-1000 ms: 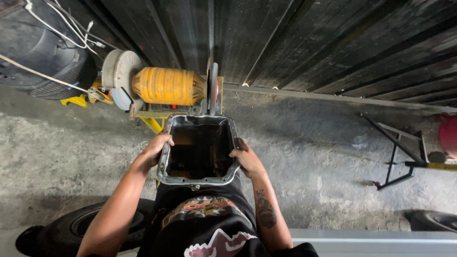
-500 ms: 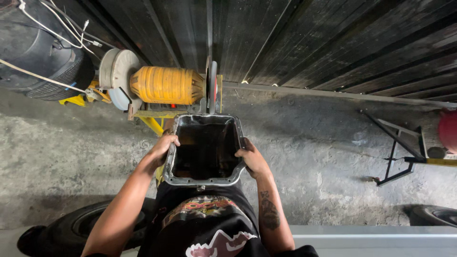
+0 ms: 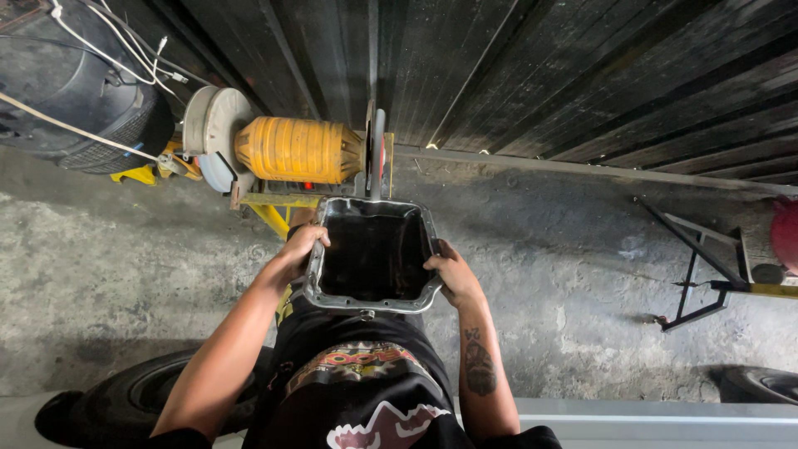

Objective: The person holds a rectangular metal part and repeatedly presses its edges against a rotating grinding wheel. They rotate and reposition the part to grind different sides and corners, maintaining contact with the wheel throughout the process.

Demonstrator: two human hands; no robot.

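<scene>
I hold a deep metal oil pan (image 3: pixel 376 301) level in front of my body, its grey flanged rim up and its inside dark and oily. My left hand (image 3: pixel 301 249) grips the pan's left rim, fingers curled over the flange. My right hand (image 3: pixel 450 276) grips the right rim, thumb on top. The pan hangs above a concrete floor (image 3: pixel 125 274), just in front of a yellow machine.
A yellow ribbed motor (image 3: pixel 298 150) on a yellow stand with a grey disc (image 3: pixel 212 125) sits ahead by a dark corrugated wall (image 3: pixel 540 75). A large tyre (image 3: pixel 79 100) with white cables is upper left. A black metal frame (image 3: pixel 694 274) stands right. Tyres (image 3: pixel 133 399) lie near my feet.
The pan has stayed in both hands and shifted slightly forward and down in view as my head moved; grip is the same.
</scene>
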